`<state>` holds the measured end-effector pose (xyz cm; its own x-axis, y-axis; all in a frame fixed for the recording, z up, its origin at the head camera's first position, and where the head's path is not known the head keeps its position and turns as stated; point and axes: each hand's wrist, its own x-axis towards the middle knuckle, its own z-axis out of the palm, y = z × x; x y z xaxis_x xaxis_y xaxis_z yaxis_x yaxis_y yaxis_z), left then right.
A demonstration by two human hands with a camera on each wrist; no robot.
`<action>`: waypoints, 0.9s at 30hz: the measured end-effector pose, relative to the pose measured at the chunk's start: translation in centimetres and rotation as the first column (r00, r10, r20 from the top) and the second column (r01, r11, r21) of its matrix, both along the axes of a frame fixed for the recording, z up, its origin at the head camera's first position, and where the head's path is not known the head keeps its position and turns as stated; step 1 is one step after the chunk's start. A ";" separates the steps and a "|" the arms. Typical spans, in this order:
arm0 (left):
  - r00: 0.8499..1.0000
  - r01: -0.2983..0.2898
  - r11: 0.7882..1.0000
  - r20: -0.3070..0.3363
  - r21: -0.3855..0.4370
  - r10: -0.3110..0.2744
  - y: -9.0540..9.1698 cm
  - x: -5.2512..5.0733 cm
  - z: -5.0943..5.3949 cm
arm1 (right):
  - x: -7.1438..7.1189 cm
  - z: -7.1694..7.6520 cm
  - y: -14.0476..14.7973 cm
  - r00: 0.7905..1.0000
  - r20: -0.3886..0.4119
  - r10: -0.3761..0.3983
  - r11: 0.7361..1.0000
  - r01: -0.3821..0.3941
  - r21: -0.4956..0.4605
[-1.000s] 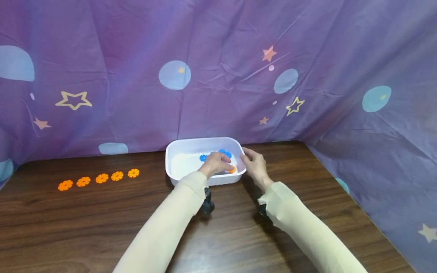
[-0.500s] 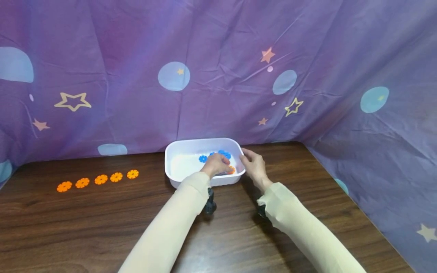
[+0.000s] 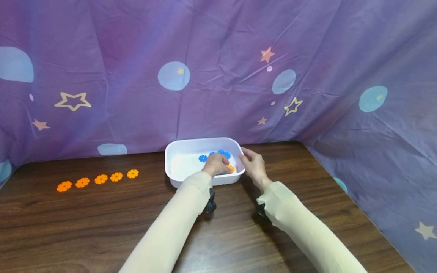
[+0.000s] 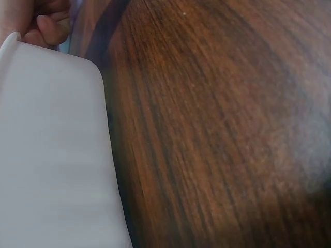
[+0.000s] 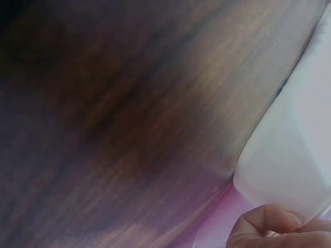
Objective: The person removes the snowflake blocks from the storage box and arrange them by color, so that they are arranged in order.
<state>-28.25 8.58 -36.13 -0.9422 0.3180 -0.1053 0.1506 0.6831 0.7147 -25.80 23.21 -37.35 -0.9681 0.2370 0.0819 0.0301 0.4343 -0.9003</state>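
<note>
My left hand (image 3: pixel 217 163) reaches into the white plastic basin (image 3: pixel 186 143), thumb and fingers at an orange notched disc (image 3: pixel 231 168) near its right end. They appear to pinch the disc's left side; the fingertips are partly hidden. Several blue notched discs (image 3: pixel 203 158) lie beyond that hand inside the basin. Gripping the basin's right rim is my right hand (image 3: pixel 253 165), its thumb (image 5: pixel 282 218) bent against the white wall in the right wrist view. The left wrist view shows the basin's outer wall (image 4: pixel 51 144) and, at its corner, curled fingers (image 4: pixel 50 28).
A row of several orange notched discs (image 3: pixel 101 179) lies on the brown wooden table (image 3: pixel 85 227), left of the basin. Behind the table hangs a purple cloth (image 3: pixel 218 98) with stars and ovals, and it continues along the right side.
The left hand and wrist have shifted very slightly right inside the basin, and a little more of the orange disc shows. The right hand keeps its hold on the rim.
</note>
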 end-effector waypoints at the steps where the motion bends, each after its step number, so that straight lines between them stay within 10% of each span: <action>1: 1.000 0.002 1.000 -0.006 -0.007 -0.002 0.0 0.0 0.0 | 0.0 0.0 0.0 1.000 0.001 -0.001 1.000 0.001 0.001; 27: 0.999 0.014 0.999 -0.051 -0.049 -0.016 0.2 0.1 -0.2 | 0.2 0.2 -0.1 1.000 0.013 -0.001 1.000 0.001 0.018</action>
